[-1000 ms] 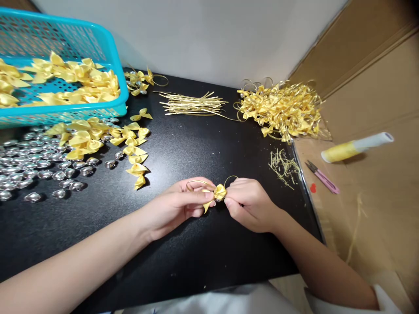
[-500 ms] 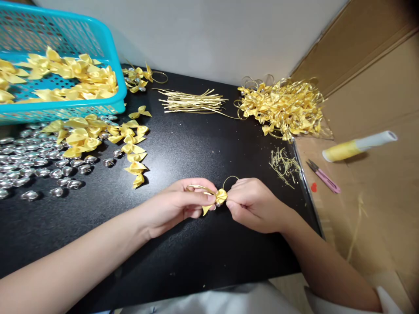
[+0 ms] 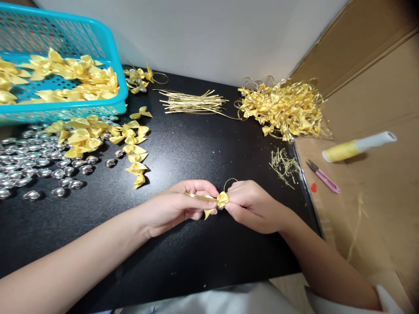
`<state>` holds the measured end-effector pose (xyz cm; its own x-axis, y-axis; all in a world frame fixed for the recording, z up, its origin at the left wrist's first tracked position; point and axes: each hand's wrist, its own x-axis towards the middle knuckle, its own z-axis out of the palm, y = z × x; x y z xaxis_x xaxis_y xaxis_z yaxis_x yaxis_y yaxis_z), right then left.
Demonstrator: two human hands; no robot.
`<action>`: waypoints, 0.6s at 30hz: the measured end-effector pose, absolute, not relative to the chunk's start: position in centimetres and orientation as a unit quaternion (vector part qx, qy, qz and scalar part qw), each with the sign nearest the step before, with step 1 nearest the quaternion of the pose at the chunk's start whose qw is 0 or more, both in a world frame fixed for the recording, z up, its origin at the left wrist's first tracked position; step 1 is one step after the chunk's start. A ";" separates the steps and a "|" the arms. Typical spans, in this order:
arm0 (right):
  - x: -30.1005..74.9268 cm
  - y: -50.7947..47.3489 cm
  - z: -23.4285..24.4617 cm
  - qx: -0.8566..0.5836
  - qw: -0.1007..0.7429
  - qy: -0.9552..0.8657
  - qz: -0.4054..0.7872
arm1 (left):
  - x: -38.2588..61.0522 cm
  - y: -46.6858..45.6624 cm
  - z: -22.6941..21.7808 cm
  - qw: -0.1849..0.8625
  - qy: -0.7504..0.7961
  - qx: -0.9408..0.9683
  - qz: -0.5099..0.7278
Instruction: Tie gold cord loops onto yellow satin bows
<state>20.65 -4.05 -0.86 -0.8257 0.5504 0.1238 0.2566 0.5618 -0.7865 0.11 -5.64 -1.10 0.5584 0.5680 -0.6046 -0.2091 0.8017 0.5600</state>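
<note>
- The gold loop (image 3: 199,197) by the left hand (image 3: 183,201) looks flat now, like a line along the thumb; one second ago it stood up as a round ring.
- The yellow bow (image 3: 223,199) has gone a tiny bit toward four o'clock since then.
- The bow is at five o'clock from the middle of the view, between both hands, with a shiny silver bit under it.
- The left hand, at the bow's nine o'clock, has its thumb and fingers pinched tight on the bow.
- The right hand (image 3: 255,205), at three o'clock, is closed, with its fingertips by the bow's edge; it seems to pinch the thin gold wire (image 3: 231,178), but the fingers hide that spot.
- From the bow, gold strips (image 3: 194,104) lie at eleven o'clock, a big bow pile (image 3: 284,109) at one, pink snippers (image 3: 325,178) near three, and silver beads (image 3: 39,162) at nine.
</note>
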 end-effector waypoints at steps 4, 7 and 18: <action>20.9 -4.0 -0.9 -0.228 0.176 -0.856 0.429 | 0.1 -5.6 -1.1 0.857 0.408 0.218 0.227; 21.1 -4.0 -0.8 -0.225 0.173 -0.852 0.440 | 0.1 -5.5 -1.1 0.860 0.403 0.215 0.227; 21.1 -4.0 -0.5 -0.221 0.163 -0.840 0.468 | 0.0 -5.2 -0.9 0.859 0.412 0.230 0.198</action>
